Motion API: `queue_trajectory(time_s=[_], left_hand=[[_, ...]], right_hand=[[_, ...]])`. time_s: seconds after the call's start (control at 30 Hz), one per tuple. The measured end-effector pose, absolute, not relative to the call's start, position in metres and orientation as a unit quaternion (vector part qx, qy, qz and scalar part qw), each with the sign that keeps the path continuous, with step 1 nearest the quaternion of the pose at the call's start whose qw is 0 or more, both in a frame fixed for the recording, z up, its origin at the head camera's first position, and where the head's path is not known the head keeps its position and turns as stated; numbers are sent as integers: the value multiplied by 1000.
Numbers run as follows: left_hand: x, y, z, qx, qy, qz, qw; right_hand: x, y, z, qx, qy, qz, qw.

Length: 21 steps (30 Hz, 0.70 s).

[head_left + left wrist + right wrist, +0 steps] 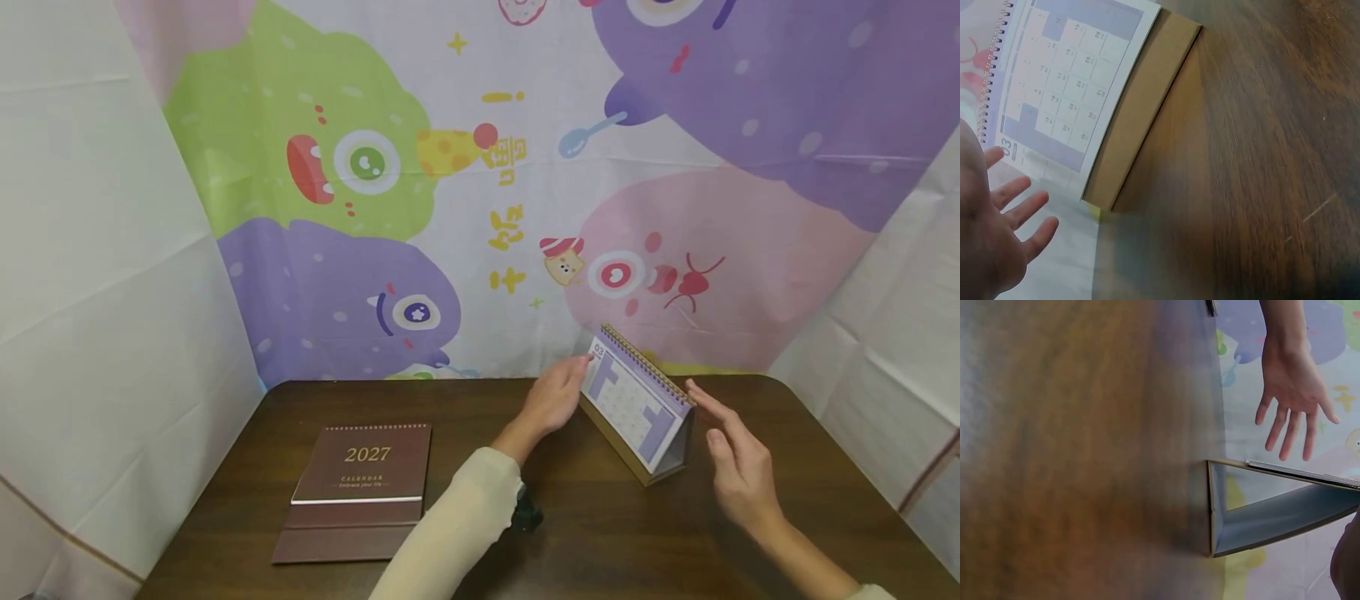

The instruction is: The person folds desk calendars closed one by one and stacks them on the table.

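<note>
The desk calendar [626,404] stands tent-like toward the right of the surface [615,542]. The left grip [551,396] has its fingers straight and spread just beside one end; the right grip [744,471] has its fingers extended near the other, and neither has hold of anything. Handling it well probably calls for light, even pressure from both ends, low on the cardboard base [1141,109] rather than the coil binding [648,362], lest the stand skid or fold.

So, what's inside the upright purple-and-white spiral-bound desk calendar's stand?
Grey inner wall; no loose objects visible. The brown cardboard front panel hides its own inner face.
</note>
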State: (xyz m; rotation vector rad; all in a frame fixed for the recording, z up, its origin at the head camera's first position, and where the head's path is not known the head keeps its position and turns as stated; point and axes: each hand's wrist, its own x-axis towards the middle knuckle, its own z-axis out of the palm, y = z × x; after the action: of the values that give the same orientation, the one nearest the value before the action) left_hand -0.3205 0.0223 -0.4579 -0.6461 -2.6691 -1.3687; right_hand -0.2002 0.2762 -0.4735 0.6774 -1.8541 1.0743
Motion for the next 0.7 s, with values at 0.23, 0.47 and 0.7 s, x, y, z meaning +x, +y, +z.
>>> queue_trajectory(time_s=[0.23, 0.47, 0.7], left_hand=[[-320, 27, -453, -230, -869, -435, 51], [-317, 34, -446, -249, -874, -413, 56], [-314, 38, -442, -269, -885, -375, 55]], right_hand=[[-193, 277, -482, 249, -752, 447, 416], [-183, 279, -492, 216, -757, 487, 379], [-177, 281, -497, 204, -756, 509, 357]])
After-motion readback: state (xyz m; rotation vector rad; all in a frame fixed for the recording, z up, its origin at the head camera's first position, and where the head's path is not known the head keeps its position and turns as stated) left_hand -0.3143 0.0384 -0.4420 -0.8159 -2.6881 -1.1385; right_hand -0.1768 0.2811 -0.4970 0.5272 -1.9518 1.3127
